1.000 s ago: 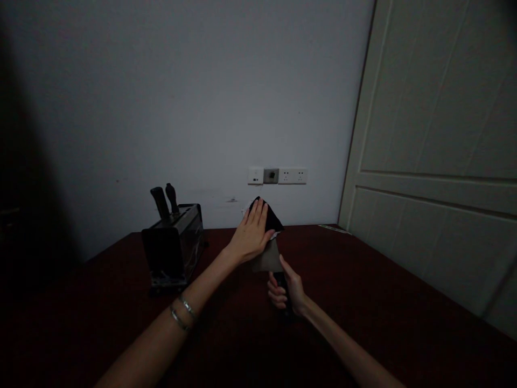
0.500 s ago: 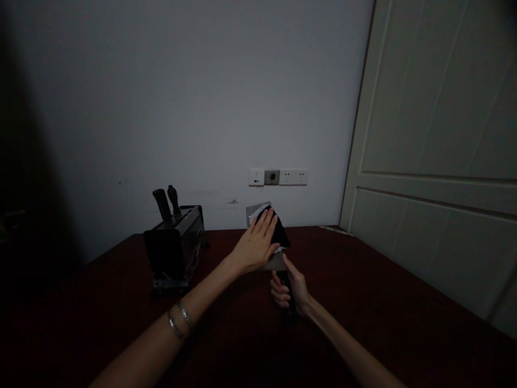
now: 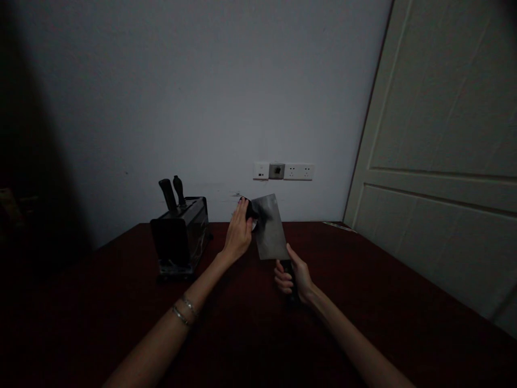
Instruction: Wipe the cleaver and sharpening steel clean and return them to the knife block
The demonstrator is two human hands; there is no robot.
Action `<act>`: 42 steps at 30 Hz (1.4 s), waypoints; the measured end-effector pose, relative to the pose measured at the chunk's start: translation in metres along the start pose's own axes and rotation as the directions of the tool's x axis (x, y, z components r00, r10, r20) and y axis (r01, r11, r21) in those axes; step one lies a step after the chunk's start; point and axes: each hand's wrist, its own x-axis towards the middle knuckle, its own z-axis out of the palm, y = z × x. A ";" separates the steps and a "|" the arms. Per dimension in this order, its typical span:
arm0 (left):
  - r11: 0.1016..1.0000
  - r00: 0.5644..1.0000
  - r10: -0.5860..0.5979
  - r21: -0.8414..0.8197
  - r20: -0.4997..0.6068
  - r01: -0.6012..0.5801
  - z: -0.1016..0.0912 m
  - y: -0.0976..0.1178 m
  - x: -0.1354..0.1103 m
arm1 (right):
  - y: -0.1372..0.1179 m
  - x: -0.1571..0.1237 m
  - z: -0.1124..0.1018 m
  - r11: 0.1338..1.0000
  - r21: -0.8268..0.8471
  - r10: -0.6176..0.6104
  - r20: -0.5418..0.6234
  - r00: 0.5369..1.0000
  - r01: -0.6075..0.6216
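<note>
My right hand (image 3: 294, 276) is closed round the dark handle of a cleaver (image 3: 270, 229) and holds it upright, its broad grey blade facing me. My left hand (image 3: 238, 233) presses a dark cloth (image 3: 249, 207) against the blade's upper left edge, fingers together and pointing up. Most of the cloth is hidden behind that hand. Both hands hover above a dark red table (image 3: 363, 291).
A black knife block (image 3: 180, 237) with two dark handles sticking out stands on the table to the left of my hands. A white wall with a row of sockets (image 3: 283, 171) is behind. A pale door (image 3: 444, 161) stands at the right.
The left hand and cloth slid off the blade's face to its left edge, uncovering the blade. The cleaver now stands more upright, and the view has shifted slightly.
</note>
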 end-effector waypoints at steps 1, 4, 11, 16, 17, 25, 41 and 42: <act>0.997 0.997 -0.073 -0.035 -0.036 0.072 0.001 -0.008 -0.002 | -0.001 0.000 -0.001 1.000 -0.001 -0.017 -0.004 1.000 0.017; 0.972 0.974 -0.226 -0.070 -0.009 0.225 0.006 -0.030 -0.014 | -0.006 -0.001 -0.002 0.998 0.007 -0.056 -0.007 0.998 0.056; 0.965 0.892 -0.256 0.156 0.372 0.212 0.017 -0.045 -0.066 | -0.013 -0.004 -0.001 0.993 0.032 -0.110 -0.022 0.994 0.111; 0.985 0.772 -0.111 0.171 0.626 0.003 0.025 -0.032 -0.100 | -0.012 -0.001 -0.004 0.991 0.026 -0.127 -0.041 0.991 0.128; 0.988 0.752 -0.086 0.153 0.653 -0.021 0.026 -0.030 -0.104 | -0.011 0.000 -0.004 0.991 0.024 -0.132 -0.052 0.990 0.134; 0.996 0.721 -0.084 0.054 0.688 0.065 0.034 -0.028 -0.109 | -0.013 0.007 0.017 0.985 0.012 -0.166 -0.189 0.968 0.171; 0.822 0.865 -0.493 -0.274 0.096 0.499 0.000 -0.021 -0.071 | -0.023 0.033 0.031 0.900 -0.386 -0.395 -0.528 0.752 0.202; 0.797 0.858 -0.510 -0.342 0.062 0.498 -0.003 -0.017 -0.068 | -0.024 0.035 0.030 0.891 -0.405 -0.413 -0.531 0.740 0.207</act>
